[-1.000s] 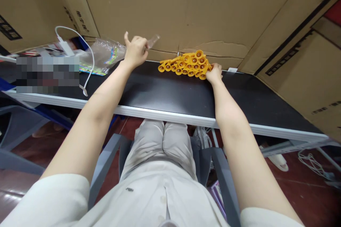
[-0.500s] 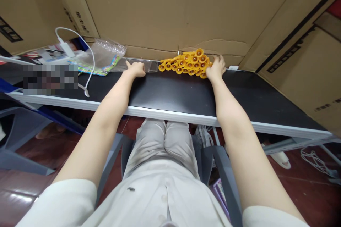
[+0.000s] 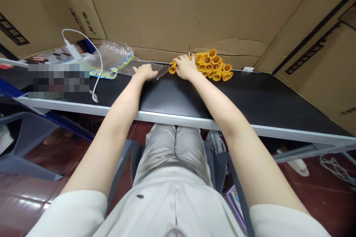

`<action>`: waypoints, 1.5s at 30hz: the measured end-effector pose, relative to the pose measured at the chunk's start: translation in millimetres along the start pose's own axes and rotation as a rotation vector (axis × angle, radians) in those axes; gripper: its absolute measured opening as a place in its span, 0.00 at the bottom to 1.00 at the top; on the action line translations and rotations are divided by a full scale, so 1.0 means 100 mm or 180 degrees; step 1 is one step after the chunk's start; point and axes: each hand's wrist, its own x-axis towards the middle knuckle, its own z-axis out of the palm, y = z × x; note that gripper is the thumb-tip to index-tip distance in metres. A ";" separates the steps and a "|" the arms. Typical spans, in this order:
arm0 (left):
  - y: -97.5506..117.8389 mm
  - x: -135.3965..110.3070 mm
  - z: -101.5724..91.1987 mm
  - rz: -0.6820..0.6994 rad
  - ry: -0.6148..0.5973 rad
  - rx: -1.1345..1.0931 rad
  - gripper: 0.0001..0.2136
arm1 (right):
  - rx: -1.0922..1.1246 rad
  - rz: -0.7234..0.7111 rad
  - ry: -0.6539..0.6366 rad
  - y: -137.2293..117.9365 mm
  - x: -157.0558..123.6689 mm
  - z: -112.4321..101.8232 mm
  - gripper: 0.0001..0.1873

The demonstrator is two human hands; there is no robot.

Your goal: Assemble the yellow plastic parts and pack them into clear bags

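Note:
My left hand (image 3: 146, 71) is on a clear plastic bag (image 3: 126, 67) lying flat along the back of the black table, its fingers curled over the bag's right part. Just to the right, my right hand (image 3: 187, 66) closes at the left end of a pile of yellow pieces with round, cup-shaped ends (image 3: 210, 66). One yellow cup end (image 3: 172, 68) shows left of its fingers, close to the bag's edge. The fingertips of both hands are partly hidden.
More clear bags with a colourful printed strip (image 3: 112, 57) lie at the left, beside a white cable (image 3: 100, 61). Cardboard (image 3: 172, 11) rises behind the black table (image 3: 172, 98). A small white tab (image 3: 248, 69) sits at the back edge on the right.
My right hand has moved left from the right end of the yellow pile to its left end. The pile's right side now shows. The bag under my left hand has shifted and creased.

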 end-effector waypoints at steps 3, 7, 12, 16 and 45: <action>0.06 -0.08 0.00 0.0024 0.0004 0.0164 0.34 | -0.0129 0.0033 -0.0161 -0.15 0.17 0.08 0.30; 0.13 -0.15 -0.02 0.0011 -0.0072 0.0221 0.33 | -0.0295 0.0151 -0.0327 -0.20 0.31 0.19 0.27; 0.16 -0.19 -0.03 0.0061 -0.0084 0.0242 0.30 | -0.0368 0.0115 -0.0142 -0.28 0.31 0.29 0.25; 0.16 -0.19 -0.02 0.0123 -0.0032 0.0267 0.28 | -0.0353 0.0020 0.0017 -0.37 0.24 0.30 0.25; 0.08 -0.01 0.14 0.0642 0.0173 -0.0037 0.14 | 0.0996 0.0589 0.0612 0.28 -0.23 -0.03 0.23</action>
